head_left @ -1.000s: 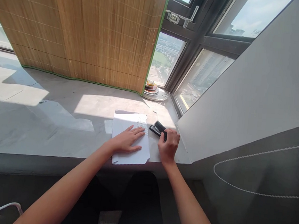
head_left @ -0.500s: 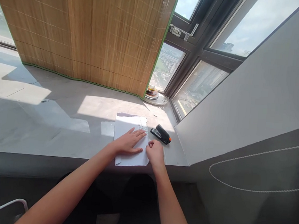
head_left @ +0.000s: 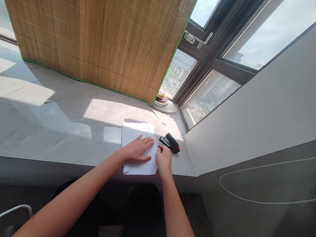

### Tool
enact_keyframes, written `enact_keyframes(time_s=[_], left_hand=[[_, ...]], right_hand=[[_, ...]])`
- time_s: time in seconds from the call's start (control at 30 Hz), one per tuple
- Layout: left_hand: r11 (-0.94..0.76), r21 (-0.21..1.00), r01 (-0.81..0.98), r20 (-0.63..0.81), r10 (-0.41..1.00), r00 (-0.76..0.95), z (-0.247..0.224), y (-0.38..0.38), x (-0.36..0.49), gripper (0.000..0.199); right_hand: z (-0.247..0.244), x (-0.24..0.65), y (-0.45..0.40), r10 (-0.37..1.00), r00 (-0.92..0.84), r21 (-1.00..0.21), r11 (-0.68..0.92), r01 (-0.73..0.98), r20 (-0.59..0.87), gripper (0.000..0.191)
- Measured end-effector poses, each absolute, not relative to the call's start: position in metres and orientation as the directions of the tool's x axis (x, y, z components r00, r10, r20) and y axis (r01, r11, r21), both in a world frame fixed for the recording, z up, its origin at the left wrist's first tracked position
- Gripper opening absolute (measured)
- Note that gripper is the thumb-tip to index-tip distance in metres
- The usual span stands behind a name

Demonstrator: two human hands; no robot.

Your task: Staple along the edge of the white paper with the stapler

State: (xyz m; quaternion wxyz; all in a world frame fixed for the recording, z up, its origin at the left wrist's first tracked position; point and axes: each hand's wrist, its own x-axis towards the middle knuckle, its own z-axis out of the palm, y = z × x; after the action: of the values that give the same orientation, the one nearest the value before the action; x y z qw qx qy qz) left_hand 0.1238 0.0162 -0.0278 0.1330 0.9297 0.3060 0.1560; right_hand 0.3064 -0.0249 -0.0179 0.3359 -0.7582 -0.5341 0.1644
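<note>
The left hand [head_left: 137, 149], fingers spread, covers part of the print [head_left: 151, 131] on the sill's [head_left: 48, 142] paper [head_left: 130, 134]. At its three-o'clock edge the right hand [head_left: 163, 158] curls, pinch unclear; the stapler [head_left: 171, 143] lies at one o'clock beyond.

The pale sill [head_left: 39, 143] bears paper [head_left: 134, 131], a stapler [head_left: 170, 143] and stacked plates [head_left: 162, 102].

The person's left hand [head_left: 138, 149] lies on the paper [head_left: 131, 131], which rests on the sill [head_left: 42, 138], and the right hand [head_left: 163, 159] is at the paper's right edge. Just beyond the right hand lies the stapler [head_left: 170, 143]; farther beyond sit the plates [head_left: 162, 102]. The blind [head_left: 99, 36] hangs beyond the left hand, while the wall [head_left: 273, 91] and cord [head_left: 250, 201] are rightward of both hands.
</note>
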Motion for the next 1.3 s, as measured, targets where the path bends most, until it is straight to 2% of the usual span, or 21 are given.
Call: enact_keyframes(time_s=[0.13,0.27,0.43,0.8,1.3], left_hand=[[-0.778,0.351,0.521,0.201,0.606,0.77,-0.026,0.015,0.124,0.076],[-0.776,0.355,0.521,0.212,0.61,0.764,-0.025,0.015,0.124,0.073],[-0.777,0.358,0.518,0.217,0.609,0.763,-0.024,0.015,0.124,0.073],[-0.777,0.353,0.521,0.205,0.608,0.767,-0.023,0.015,0.124,0.072],[-0.776,0.354,0.521,0.227,0.612,0.757,-0.025,0.014,0.125,0.069]], right_hand=[[-0.014,0.304,-0.023,0.918,0.381,-0.726,-0.189,0.661,0.107,0.029],[-0.01,0.301,-0.023,0.927,0.372,-0.771,-0.204,0.604,0.046,0.032],[-0.01,0.3,-0.025,0.925,0.374,-0.799,-0.171,0.576,0.072,0.031],[-0.009,0.298,-0.027,0.92,0.386,-0.819,-0.167,0.55,0.072,0.03],[-0.021,0.305,-0.026,0.921,0.388,-0.896,-0.147,0.419,0.03,0.034]])
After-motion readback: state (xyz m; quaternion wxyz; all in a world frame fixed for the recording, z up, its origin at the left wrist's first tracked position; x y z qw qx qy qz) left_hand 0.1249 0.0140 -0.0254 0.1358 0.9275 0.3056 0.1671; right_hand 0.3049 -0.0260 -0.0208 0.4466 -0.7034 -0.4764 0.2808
